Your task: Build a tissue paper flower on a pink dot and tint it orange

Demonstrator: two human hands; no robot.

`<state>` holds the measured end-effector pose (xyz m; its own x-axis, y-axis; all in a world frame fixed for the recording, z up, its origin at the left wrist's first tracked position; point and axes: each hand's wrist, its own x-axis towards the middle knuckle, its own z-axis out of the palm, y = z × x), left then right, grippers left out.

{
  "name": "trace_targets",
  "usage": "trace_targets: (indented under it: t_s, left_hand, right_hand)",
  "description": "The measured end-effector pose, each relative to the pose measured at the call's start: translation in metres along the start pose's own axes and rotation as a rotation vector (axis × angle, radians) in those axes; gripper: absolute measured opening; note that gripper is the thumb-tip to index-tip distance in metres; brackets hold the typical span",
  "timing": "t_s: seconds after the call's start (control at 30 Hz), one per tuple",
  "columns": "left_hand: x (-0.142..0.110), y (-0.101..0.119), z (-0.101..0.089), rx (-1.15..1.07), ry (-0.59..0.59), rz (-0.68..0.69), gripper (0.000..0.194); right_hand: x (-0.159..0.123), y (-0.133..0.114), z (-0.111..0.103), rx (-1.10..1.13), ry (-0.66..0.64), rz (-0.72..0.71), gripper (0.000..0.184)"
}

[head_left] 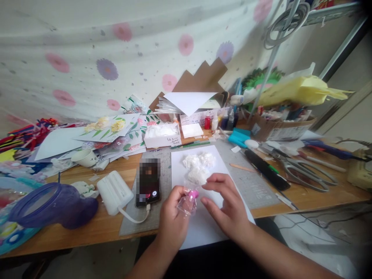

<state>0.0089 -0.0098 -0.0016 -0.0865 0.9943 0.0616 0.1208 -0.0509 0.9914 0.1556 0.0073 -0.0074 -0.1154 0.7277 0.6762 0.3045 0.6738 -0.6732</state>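
Note:
My left hand [176,215] is closed around a small clear plastic bag [186,207] with a bright pink-purple piece [192,195] in it; what exactly the piece is I cannot make out. Close to the right of the bag, my right hand [228,205] hovers with fingers apart and curved, holding nothing. Both hands are over a white paper sheet [215,228]. Just beyond them on the sheet lie white fluffy clumps [199,164], crumpled like tissue.
A phone [149,180] is cabled to a white power bank [114,192] on the left, near a purple pot-like container [52,205]. Large scissors [302,168], a wooden stick [242,167] and a cardboard box [279,128] lie right. Small paint bottles [215,122] stand behind.

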Motion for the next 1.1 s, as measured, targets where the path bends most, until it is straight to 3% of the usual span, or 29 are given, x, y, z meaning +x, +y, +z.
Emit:
trace_targets:
  t_s: [0.1, 0.17, 0.43, 0.77, 0.97, 1.1]
  left_hand:
    - [0.004, -0.002, -0.002, 0.137, 0.042, 0.081, 0.013]
    - [0.006, -0.002, -0.002, 0.192, 0.058, 0.142, 0.013]
    - [0.004, -0.004, 0.003, 0.287, 0.011, 0.216, 0.021]
    - [0.006, 0.012, 0.005, 0.349, -0.063, 0.139, 0.020]
    - [0.003, 0.017, 0.001, 0.415, -0.070, 0.128, 0.024]
    - [-0.002, 0.019, -0.004, 0.280, -0.088, 0.146, 0.041]
  right_hand:
    - [0.000, -0.007, -0.002, -0.063, -0.092, -0.165, 0.032]
    - [0.002, -0.011, -0.001, -0.094, -0.148, -0.203, 0.034]
    - [0.001, -0.006, -0.005, -0.233, -0.065, -0.249, 0.028]
    - [0.005, -0.004, -0.010, -0.206, -0.016, -0.076, 0.010]
    - [0.007, -0.008, -0.012, -0.402, 0.039, -0.142, 0.010]
    - [0.014, -0.011, -0.018, -0.374, 0.070, -0.111, 0.011]
